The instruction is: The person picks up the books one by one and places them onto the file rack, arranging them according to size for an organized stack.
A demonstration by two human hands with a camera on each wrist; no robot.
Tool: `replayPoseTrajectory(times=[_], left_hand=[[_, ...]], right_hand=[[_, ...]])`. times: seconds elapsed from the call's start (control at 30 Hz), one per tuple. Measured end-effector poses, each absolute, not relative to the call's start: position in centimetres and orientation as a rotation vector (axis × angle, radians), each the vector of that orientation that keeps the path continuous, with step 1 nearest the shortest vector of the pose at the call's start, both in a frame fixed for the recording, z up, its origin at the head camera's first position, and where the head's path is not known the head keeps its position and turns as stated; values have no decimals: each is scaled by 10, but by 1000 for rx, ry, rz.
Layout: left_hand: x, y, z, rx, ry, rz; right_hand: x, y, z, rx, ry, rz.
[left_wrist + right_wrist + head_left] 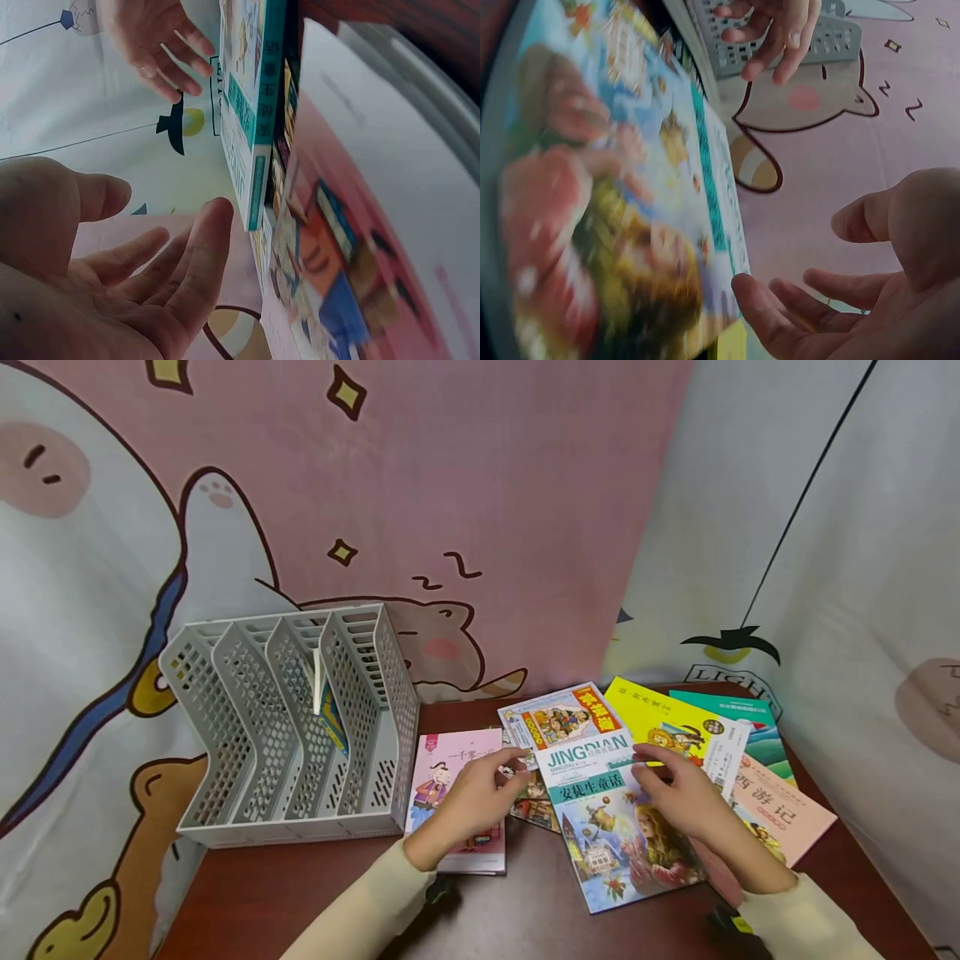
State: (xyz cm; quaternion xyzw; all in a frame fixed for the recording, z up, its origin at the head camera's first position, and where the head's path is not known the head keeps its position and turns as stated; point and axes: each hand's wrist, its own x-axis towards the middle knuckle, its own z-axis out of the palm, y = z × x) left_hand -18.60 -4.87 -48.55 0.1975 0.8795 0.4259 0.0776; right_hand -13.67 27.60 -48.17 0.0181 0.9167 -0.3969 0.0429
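Note:
A fairy-tale book point(622, 827) with a teal title band and a picture of a long-haired figure lies face up on top of other books. My left hand point(480, 793) is beside its upper left corner, over a pink-and-white book point(457, 802). In the left wrist view, the loosely bent fingers point(202, 262) hold nothing. At the fairy-tale book's upper right edge is my right hand point(682, 789). Its fingers point(772, 315) are relaxed in the right wrist view, with the thumb apart and nothing gripped; one fingertip overlaps the book's edge there.
Left of the books stands a grey slotted file rack point(300, 727), with a thin book point(330, 714) in one compartment. Behind and right lie a yellow book point(660, 718), a green book point(757, 727), a peach book point(787, 818) and a red-titled book point(562, 714). A printed cloth hangs behind the table.

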Motion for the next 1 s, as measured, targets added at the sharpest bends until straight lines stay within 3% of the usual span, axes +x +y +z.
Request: replayPoseTrajectory(times=[0.4,0.73,1.0], left_hand=[[-182,-26,-496,652,2630,1070],[-169,-13,-510,687,2589,954],[-165,-10,-513,533,2470,1107]], right_hand=[[-122,305,-495,131,2846,-1060],[-131,304,-499,231,2784,-914],[-140,310,-507,241,2736,-932]])
